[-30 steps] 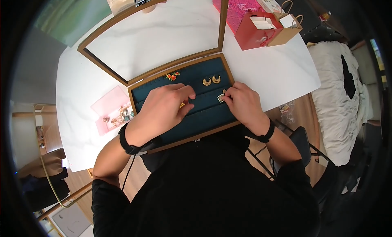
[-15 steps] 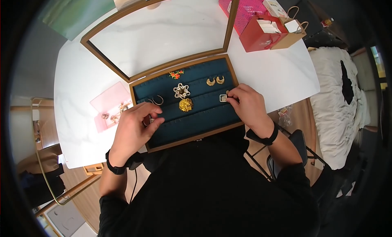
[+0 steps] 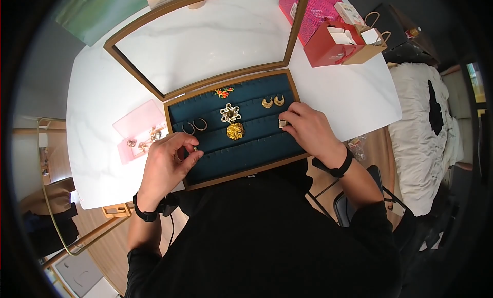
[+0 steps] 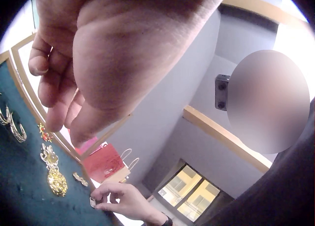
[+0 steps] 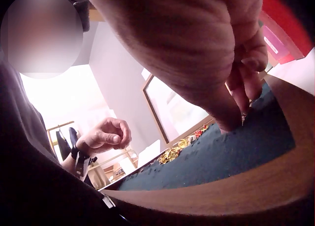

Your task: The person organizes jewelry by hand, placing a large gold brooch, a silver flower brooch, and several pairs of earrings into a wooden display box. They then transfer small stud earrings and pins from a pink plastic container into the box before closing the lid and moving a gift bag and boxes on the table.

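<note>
A jewelry case (image 3: 246,169) lined in dark teal lies on the table with its framed glass lid raised. At the right end of a padded row, my right hand (image 3: 311,127) pinches a square silver-rimmed earring (image 3: 283,123). Over the case's left front corner, my left hand (image 3: 167,165) holds a small shiny piece of jewelry (image 3: 195,149) between thumb and fingers, mostly covered by them. Hoop earrings (image 3: 200,124) sit close beyond that hand. A flower brooch (image 3: 230,112), a round gold brooch (image 3: 235,131) and a red-orange floral piece (image 3: 224,92) line the middle. Gold crescent earrings (image 3: 279,101) sit at right.
A pink lidded box (image 3: 134,124) with loose jewelry stands left of the case. At the back right are a red paper bag (image 3: 325,49), a brown paper bag (image 3: 362,54) and a pink patterned bag (image 3: 313,10). The raised lid (image 3: 299,28) stands behind the case.
My left hand has drawn back leftward from over the case's middle, uncovering the brooches and hoops. My right hand stays at the square earring.
</note>
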Demonstrator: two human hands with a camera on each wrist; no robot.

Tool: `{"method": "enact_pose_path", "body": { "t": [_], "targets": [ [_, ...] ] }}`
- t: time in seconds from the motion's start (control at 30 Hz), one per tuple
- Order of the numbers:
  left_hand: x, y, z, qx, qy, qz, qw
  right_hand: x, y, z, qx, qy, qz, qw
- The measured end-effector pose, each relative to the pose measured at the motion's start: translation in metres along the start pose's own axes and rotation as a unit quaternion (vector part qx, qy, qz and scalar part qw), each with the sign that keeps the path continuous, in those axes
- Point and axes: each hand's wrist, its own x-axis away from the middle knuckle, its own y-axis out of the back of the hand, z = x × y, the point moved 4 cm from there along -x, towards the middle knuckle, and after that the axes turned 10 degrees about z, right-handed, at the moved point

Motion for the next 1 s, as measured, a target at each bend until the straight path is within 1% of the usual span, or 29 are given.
{"method": "enact_pose_path", "body": {
  "t": [0.5,0.57,0.7,0.8,0.87,0.97,1.0],
  "targets": [
    [0.002,0.001,0.003,0.01,-0.003,-0.012,1.0,-0.002,0.002,-0.004,0.011,0.018,0.04,0.999],
    [0.004,0.007,0.005,0.015,-0.006,-0.033,0.999,-0.004,0.002,-0.003,-0.006,0.014,0.038,0.999],
    [0.008,0.028,0.016,-0.005,0.028,-0.08,0.996,-0.004,0.005,-0.004,-0.013,-0.003,0.035,0.999],
    [0.012,0.037,0.022,-0.006,0.029,-0.108,0.994,-0.004,0.005,-0.004,-0.015,-0.006,0.039,0.999],
    [0.014,0.037,0.027,-0.009,0.033,-0.11,0.993,-0.003,0.008,-0.006,-0.014,-0.009,0.042,0.999],
    [0.017,0.033,0.034,-0.014,0.076,-0.079,0.994,-0.003,0.008,-0.008,-0.018,0.001,0.048,0.999],
    [0.015,0.028,0.039,-0.012,0.075,-0.079,0.994,-0.003,0.009,-0.007,-0.017,0.004,0.052,0.998]
  ]
}}
